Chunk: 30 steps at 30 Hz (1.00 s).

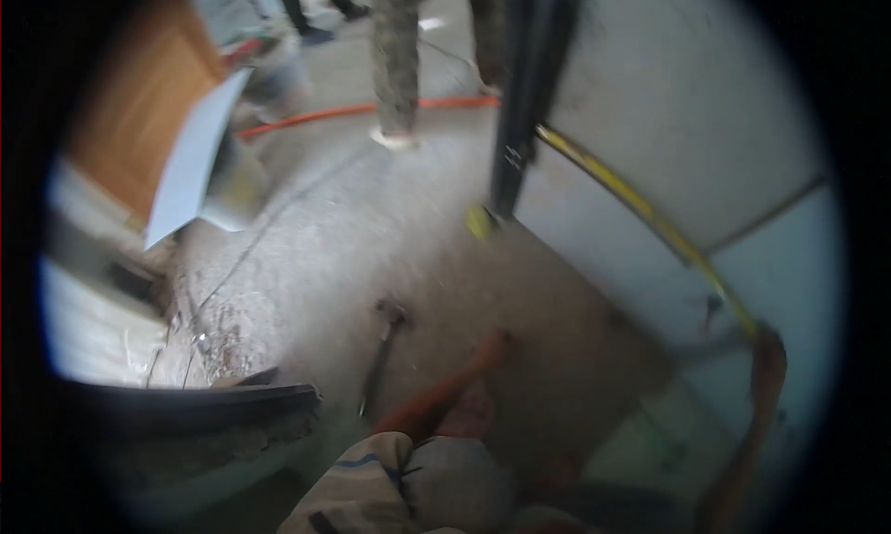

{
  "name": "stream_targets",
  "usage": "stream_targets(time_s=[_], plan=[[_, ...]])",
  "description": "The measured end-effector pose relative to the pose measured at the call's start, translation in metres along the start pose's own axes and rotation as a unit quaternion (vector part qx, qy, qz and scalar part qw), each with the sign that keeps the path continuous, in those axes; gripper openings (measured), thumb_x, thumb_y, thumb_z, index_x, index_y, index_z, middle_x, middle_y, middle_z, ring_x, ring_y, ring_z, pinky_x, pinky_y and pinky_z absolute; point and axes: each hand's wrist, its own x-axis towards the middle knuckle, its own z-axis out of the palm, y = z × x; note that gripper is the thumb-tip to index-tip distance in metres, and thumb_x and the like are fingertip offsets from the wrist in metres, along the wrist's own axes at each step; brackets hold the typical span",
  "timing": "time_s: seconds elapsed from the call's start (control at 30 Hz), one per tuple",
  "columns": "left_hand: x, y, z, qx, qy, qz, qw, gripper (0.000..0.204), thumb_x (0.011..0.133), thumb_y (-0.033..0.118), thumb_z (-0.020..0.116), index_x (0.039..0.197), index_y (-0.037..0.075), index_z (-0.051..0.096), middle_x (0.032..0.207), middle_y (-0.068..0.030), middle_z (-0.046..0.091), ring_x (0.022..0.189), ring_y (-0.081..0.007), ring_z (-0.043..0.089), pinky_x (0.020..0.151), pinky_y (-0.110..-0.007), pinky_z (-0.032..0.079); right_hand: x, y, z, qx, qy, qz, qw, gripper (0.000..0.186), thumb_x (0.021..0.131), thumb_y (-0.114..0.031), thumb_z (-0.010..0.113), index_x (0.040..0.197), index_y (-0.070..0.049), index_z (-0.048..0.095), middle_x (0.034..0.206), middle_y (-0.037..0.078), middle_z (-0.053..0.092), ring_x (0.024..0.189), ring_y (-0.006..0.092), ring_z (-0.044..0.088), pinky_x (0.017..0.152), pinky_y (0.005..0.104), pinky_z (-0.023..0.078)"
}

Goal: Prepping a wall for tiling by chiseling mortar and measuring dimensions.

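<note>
On the right, my right hand point(768, 353) is closed on the near end of a yellow tape measure point(640, 200). The pulled-out tape runs along the pale wall up to a dark upright metal post point(520, 107). My left hand point(497, 348) is low over the floor at the middle, with no tool visible in it; blur hides its fingers. To the left of that hand a hammer point(380, 353) with a dark handle lies on the floor. A small yellow-green object point(479, 222) sits at the foot of the post, too blurred to name.
An orange hose or cable point(325, 116) crosses the dusty floor point(316, 246) behind a person's leg point(397, 70). At the left stand a wooden panel point(139, 107), a white sheet point(197, 158) and a pale bucket point(237, 191). A dark edge point(204, 399) juts in at lower left.
</note>
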Motion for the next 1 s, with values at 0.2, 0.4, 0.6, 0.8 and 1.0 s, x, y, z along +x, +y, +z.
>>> stream_targets(time_s=[0.2, 0.4, 0.6, 0.8, 1.0], plan=[[-0.012, 0.0, 0.009, -0.013, 0.022, 0.11, 0.994, 0.035, 0.083, 0.031, 0.059, 0.088, -0.004, 0.062, 0.085, -0.0249, 0.063, 0.082, -0.0399, 0.062, 0.074, -0.046, 0.047, 0.008, -0.002, 0.003, 0.046, -0.022, 0.067, 0.996, 0.028, 0.097, -0.012, 0.048, 0.12, 0.001, 0.057, 0.109, 0.017, 0.06, 0.099, 0.0273, 0.057, 0.091, 0.0335, 0.043], [-0.019, 0.003, 0.018, -0.047, -0.009, 0.102, 0.994, 0.033, 0.083, 0.028, 0.059, 0.089, -0.004, 0.062, 0.083, -0.0253, 0.062, 0.081, -0.0402, 0.062, 0.074, -0.047, 0.047, -0.006, 0.022, 0.0, 0.069, 0.02, 0.035, 0.997, 0.028, 0.098, -0.015, 0.049, 0.119, 0.002, 0.057, 0.101, 0.014, 0.061, 0.092, 0.0203, 0.057, 0.086, 0.0297, 0.044], [-0.015, -0.006, 0.017, -0.052, 0.02, 0.129, 0.99, 0.033, 0.083, 0.029, 0.058, 0.087, -0.004, 0.061, 0.082, -0.0254, 0.062, 0.081, -0.0413, 0.061, 0.073, -0.047, 0.047, -0.009, 0.015, 0.002, 0.084, -0.02, 0.06, 0.995, 0.03, 0.097, -0.018, 0.05, 0.119, 0.0, 0.059, 0.102, 0.011, 0.061, 0.093, 0.0185, 0.056, 0.086, 0.0291, 0.043], [-0.02, -0.013, 0.014, -0.052, 0.008, 0.114, 0.992, 0.037, 0.083, 0.03, 0.058, 0.086, -0.006, 0.063, 0.081, -0.024, 0.063, 0.078, -0.0347, 0.063, 0.074, -0.042, 0.047, -0.006, 0.004, 0.007, 0.109, -0.016, 0.059, 0.992, 0.028, 0.096, -0.018, 0.051, 0.116, 0.001, 0.06, 0.097, 0.01, 0.059, 0.085, 0.017, 0.053, 0.08, 0.0273, 0.043], [-0.018, -0.007, 0.015, -0.05, 0.017, 0.111, 0.992, 0.038, 0.084, 0.032, 0.059, 0.09, -0.006, 0.063, 0.083, -0.0247, 0.064, 0.08, -0.0348, 0.064, 0.074, -0.042, 0.047, -0.007, 0.008, 0.014, 0.084, -0.005, 0.065, 0.994, 0.029, 0.096, -0.017, 0.051, 0.114, 0.004, 0.059, 0.107, 0.017, 0.063, 0.099, 0.0262, 0.059, 0.09, 0.0336, 0.043]])
